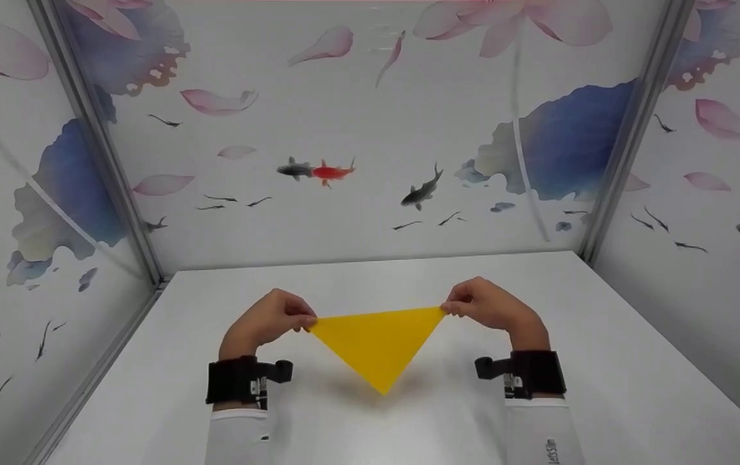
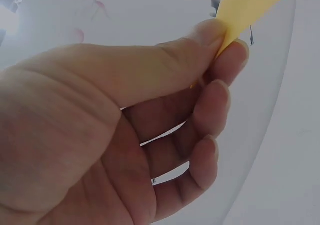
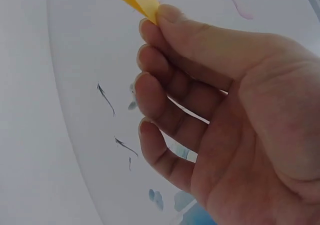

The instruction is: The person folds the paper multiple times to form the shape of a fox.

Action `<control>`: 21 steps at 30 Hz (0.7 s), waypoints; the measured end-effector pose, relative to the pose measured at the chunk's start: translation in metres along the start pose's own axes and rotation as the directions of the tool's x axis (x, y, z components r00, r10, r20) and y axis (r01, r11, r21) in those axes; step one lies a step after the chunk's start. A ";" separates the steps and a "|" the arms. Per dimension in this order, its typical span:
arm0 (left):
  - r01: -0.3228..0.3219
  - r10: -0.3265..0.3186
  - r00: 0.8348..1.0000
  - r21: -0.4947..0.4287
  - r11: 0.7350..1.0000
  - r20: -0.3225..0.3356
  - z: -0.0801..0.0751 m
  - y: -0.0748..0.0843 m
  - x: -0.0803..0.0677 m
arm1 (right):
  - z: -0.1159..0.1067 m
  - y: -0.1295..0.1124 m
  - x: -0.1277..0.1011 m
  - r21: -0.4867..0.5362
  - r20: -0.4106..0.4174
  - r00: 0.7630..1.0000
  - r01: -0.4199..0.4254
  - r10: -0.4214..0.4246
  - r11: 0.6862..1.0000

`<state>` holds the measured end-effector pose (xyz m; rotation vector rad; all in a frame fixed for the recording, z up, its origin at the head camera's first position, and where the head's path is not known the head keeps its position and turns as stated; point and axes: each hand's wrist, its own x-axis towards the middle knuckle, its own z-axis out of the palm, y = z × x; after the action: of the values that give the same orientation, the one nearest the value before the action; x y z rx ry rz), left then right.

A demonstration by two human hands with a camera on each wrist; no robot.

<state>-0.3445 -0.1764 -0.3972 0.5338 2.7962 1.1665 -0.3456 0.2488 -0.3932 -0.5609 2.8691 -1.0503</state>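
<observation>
A yellow triangle of paper [image 1: 380, 345] is stretched between both hands over the white table, its long edge at the top and one point hanging down. My left hand [image 1: 277, 316] pinches its left corner between thumb and forefinger. At the opposite corner, my right hand [image 1: 489, 303] pinches the paper the same way. In the left wrist view the thumb presses the yellow paper [image 2: 245, 10] against the forefinger, the other fingers curled below. The right wrist view shows the paper's tip [image 3: 145, 5] at the thumb and forefinger, with two layers visible.
Beneath the hands spreads a white tabletop [image 1: 383, 433]. A back wall [image 1: 357, 219] and side walls printed with fish, petals and leaves enclose it, joined by metal corner posts [image 1: 102, 148]. Black wrist straps [image 1: 231, 381] with small camera mounts circle both forearms.
</observation>
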 end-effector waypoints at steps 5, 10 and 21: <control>0.057 -0.057 0.998 0.015 0.998 0.023 0.014 -0.016 0.008 | 0.013 0.013 0.005 -0.022 0.064 0.995 -0.079 0.080 0.997; 0.100 -0.103 0.992 0.055 0.994 0.066 0.032 -0.034 0.016 | 0.034 0.034 0.012 -0.058 0.144 0.983 -0.110 0.117 0.992; 0.186 -0.191 0.979 0.074 0.980 0.067 0.059 -0.052 0.026 | 0.054 0.058 0.016 -0.072 0.162 0.963 -0.206 0.215 0.976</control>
<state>-0.3724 -0.1620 -0.4734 0.3005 2.7586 0.9980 -0.3708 0.2511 -0.4696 -0.3199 2.7411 -0.8512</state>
